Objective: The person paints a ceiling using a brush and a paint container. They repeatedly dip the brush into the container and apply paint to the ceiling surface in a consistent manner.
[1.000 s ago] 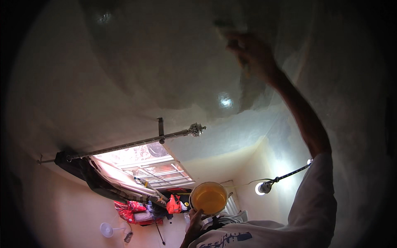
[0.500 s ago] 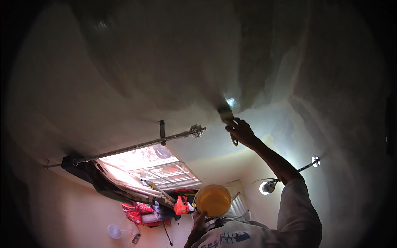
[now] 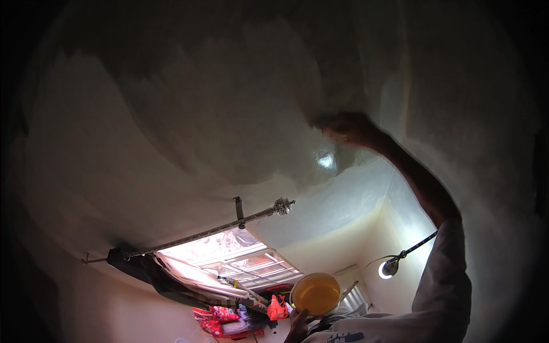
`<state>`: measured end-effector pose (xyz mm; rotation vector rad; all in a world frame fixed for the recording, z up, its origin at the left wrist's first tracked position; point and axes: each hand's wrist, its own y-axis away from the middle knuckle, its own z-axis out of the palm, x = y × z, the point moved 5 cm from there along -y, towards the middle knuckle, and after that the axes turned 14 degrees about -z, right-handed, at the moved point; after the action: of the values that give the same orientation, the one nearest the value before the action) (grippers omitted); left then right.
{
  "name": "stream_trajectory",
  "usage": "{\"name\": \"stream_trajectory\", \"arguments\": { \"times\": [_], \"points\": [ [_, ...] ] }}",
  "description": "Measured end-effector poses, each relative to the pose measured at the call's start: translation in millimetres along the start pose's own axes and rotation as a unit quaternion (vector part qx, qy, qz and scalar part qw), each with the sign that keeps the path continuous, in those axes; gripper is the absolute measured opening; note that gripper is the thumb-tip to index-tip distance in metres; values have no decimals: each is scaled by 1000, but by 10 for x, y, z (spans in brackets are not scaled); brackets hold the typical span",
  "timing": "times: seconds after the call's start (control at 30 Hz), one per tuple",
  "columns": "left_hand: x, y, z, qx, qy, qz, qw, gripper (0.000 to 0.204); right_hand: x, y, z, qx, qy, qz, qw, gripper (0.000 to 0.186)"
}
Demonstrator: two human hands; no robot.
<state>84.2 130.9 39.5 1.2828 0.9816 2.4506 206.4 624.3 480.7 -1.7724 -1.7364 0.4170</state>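
My right arm reaches up to a pale plastered surface [image 3: 240, 131]; whether it is wall or ceiling I cannot tell. My right hand [image 3: 351, 127] is closed around a paintbrush [image 3: 317, 123], smeared by motion and mostly hidden by the fingers, its bristle end at the surface. Darker, damp-looking patches spread around it, with a glossy bright spot below the hand. Low in the view, my left hand [image 3: 298, 323] grips the near left side of a round bucket [image 3: 333, 309], thumb near the rim. Amber-yellow liquid is inside the bucket.
A curtain rod [image 3: 200, 233] with an ornate end and a bracket juts out above a bright barred window [image 3: 246, 263]. A dark draped curtain hangs at its left. Red and orange bundles [image 3: 277, 308] lie below. A lit lamp [image 3: 389, 267] on a rod stands near my right arm.
My right hand has moved up with the paintbrush, which is now less visible. The view has shifted, so window, rod and bucket sit lower and farther right. My left hand keeps the bucket.
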Motion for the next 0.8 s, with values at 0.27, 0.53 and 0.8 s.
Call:
{"name": "stream_trajectory", "arguments": {
  "times": [0.27, 0.53, 0.8],
  "points": [
    [134, -39, 136, 29, 21, -25, 999, 30, 300, -1345, -1887, 36, 71, -1, 997, 20],
    [187, -25, 158, 14, 26, -10, 999, 27, 224, -1229, -1788, 207, 139, -158, 956, 24],
    [246, 125, 247, 23, 14, -12, 1000, 31, -492, 118, 103, 85, 172, -94, 977, 22]
  ]
}}
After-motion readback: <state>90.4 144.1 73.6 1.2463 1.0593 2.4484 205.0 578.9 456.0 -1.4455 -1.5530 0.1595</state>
